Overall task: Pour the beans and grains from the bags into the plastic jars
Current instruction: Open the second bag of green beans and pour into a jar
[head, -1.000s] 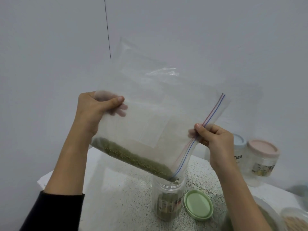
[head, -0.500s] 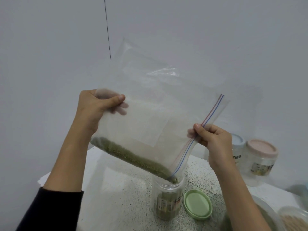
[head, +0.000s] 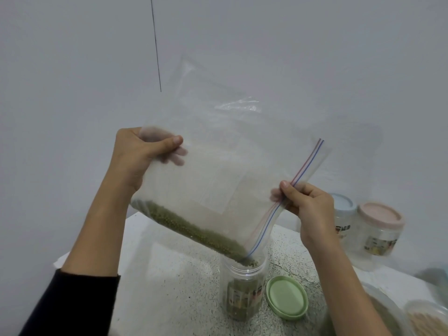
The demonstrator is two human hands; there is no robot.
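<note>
The clear zip bag (head: 218, 166) is gripped by the left hand (head: 138, 156) and pinched at its zip edge by the right hand (head: 308, 202), tilted so green beans (head: 194, 226) are fed into the open jar (head: 244, 287) on the worktop (head: 169, 287).

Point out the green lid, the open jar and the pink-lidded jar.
green lid (head: 287, 297), head view, middle of its top face
open jar (head: 244, 294), head view, its clear side wall
pink-lidded jar (head: 378, 238), head view, its labelled body

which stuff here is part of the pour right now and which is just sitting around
In use: zip bag, green beans, open jar, left hand, right hand.
Lying about: green lid, blue-lidded jar, pink-lidded jar.
</note>
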